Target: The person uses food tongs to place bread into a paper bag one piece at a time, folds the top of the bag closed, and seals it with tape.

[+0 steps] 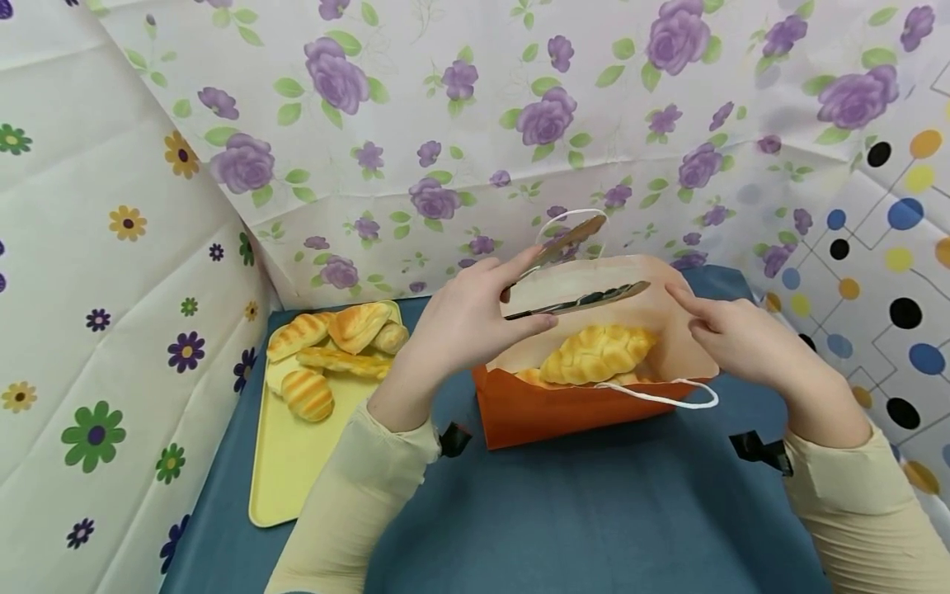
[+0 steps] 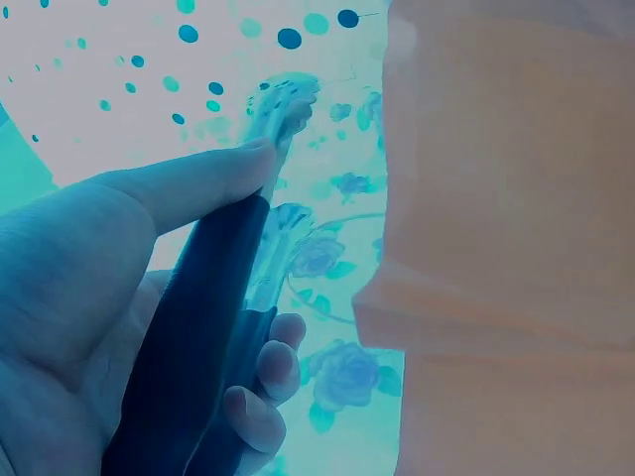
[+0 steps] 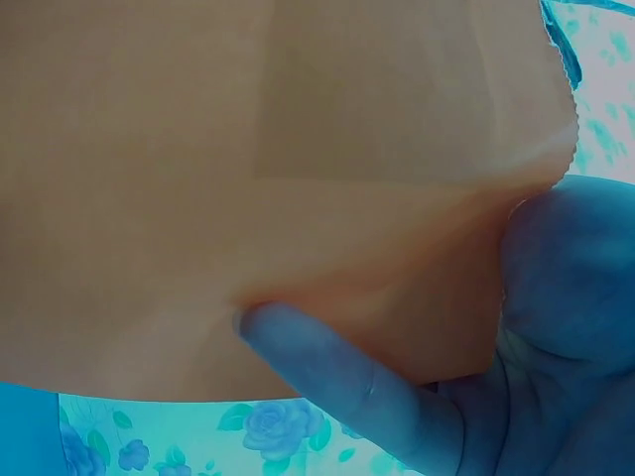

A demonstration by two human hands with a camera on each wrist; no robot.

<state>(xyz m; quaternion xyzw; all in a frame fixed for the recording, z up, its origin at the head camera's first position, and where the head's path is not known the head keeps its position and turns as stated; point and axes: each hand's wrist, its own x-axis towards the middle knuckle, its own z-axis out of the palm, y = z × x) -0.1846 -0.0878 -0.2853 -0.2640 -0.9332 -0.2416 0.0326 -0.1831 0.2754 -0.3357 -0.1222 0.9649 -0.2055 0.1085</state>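
My left hand (image 1: 475, 309) holds a pair of tongs (image 2: 189, 342) by the dark handles, thumb on one side and fingers curled round the other. The tongs' two metal arms stand apart, above an orange paper bag (image 1: 579, 417) with a pale inside. Within the open bag a braided bread (image 1: 599, 355) lies on top of other bread, mostly hidden. My right hand (image 1: 742, 338) grips the bag's right side at the rim. In the right wrist view, one digit of the right hand (image 3: 347, 372) presses a dent into the paper.
Left of the bag, a yellow tray (image 1: 285, 462) carries several breads at its far end, among them a striped roll (image 1: 308, 394) and a long twisted bread (image 1: 345, 361). White cord handles (image 1: 660, 398) stick out from the bag. Patterned cloth walls (image 1: 445, 107) surround the blue table (image 1: 579, 520).
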